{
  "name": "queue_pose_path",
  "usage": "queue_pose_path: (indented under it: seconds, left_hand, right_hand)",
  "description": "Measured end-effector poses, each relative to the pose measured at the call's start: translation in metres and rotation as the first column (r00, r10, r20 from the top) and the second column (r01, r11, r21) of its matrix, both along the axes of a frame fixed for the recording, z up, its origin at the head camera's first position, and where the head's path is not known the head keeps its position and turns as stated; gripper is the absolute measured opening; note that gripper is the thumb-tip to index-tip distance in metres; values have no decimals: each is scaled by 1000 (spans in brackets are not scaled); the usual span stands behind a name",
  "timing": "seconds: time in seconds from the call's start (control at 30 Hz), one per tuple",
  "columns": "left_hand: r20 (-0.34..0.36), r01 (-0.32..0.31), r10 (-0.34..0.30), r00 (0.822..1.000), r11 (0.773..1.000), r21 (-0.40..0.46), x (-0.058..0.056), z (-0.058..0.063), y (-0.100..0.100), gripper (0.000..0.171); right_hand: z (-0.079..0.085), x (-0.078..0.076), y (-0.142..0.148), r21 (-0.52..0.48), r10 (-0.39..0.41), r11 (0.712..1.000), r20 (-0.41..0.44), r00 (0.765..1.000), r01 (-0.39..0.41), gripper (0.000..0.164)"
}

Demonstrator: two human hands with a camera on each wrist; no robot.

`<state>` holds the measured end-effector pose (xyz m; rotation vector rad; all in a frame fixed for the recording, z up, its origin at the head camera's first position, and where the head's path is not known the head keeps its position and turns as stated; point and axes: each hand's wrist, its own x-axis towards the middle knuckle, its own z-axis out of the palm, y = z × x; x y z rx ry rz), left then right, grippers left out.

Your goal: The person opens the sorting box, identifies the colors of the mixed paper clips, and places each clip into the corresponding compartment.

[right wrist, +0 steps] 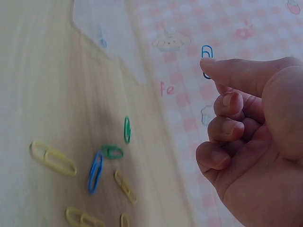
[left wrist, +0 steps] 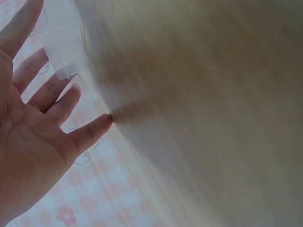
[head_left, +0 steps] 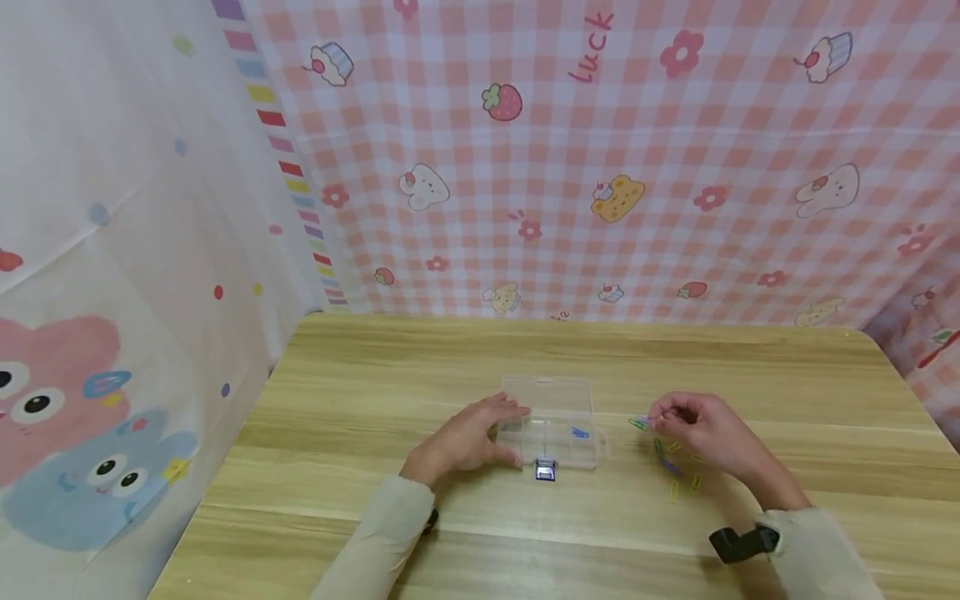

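Note:
A clear plastic compartment box (head_left: pixel 546 393) lies on the table with its lid raised back. Several blue paper clips (head_left: pixel 580 432) rest in its right part. My left hand (head_left: pixel 467 435) touches the box's left side with fingers spread; in the left wrist view the fingers (left wrist: pixel 90 134) are nearly straight. To the right of the box, my right hand (head_left: pixel 701 427) pinches a blue paper clip (right wrist: pixel 207 51) between thumb and forefinger, above the table. Below it lie loose paper clips: green ones (right wrist: pixel 127 130), a blue one (right wrist: pixel 95 173) and several yellow ones (right wrist: pixel 53 158).
A small blue-and-silver piece (head_left: pixel 545 471) sits at the box's front edge. The wooden table (head_left: pixel 360 375) meets a pink checked cloth (head_left: pixel 465 150) at its back. A white patterned cloth (head_left: pixel 165 250) hangs on the left.

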<state>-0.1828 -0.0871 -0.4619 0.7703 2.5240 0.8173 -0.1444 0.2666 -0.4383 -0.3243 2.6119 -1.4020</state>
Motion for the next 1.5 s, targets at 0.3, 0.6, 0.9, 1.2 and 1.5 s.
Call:
queue_pose_path:
  seconds: [0.3, 0.6, 0.9, 1.2, 1.5]
  left_hand:
    - [16, -8, 8, 1000, 1000, 1, 1, 1, 0, 71]
    - [5, -3, 3, 1000, 1000, 1, 0, 1, 0, 71]
    - [7, -4, 4, 1000, 1000, -3, 0, 0, 0, 71]
    - [-2, 0, 0, 1000, 1000, -10, 0, 0, 0, 71]
    - [-7, -3, 3, 1000, 1000, -17, -1, 0, 0, 70]
  right_hand:
    - [6, -10, -18, -2, 27, 1000, -20, 999, -27, 7]
    - [6, -19, -37, -18, 47, 999, -18, 999, -47, 7]
    - [-2, -27, -50, -19, 47, 999, 0, 999, -47, 4]
    - [-12, -32, -56, -35, 64, 997, 15, 998, -64, 6]
    - [-22, -33, -60, -48, 73, 996, 60, 996, -70, 9]
